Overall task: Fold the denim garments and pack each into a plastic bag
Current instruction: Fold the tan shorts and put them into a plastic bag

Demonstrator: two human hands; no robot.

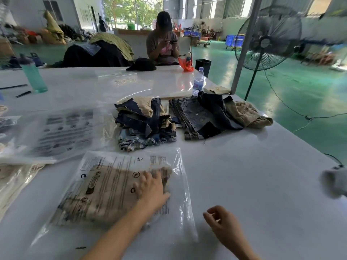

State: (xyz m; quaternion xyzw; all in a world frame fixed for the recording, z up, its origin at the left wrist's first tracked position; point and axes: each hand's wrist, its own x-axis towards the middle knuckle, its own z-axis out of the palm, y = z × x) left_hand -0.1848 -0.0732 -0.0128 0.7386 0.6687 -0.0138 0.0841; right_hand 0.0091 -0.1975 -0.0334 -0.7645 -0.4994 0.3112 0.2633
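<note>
On the white table [244, 175] at six o'clock, I see my left hand [152, 188] pressing flat on the bagged garment [105, 192]; my right hand [223, 220], at five o'clock, hangs loosely curled, holding nothing

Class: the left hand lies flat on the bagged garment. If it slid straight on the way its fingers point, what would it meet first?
Probably the stack of folded denim, past the bag edge; the left hand points roughly there.

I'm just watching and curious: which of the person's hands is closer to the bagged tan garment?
Left. The left hand rests flat on the plastic bag over the tan garment. The right hand hovers loosely curled over the bare table, to the bag's right.
</note>
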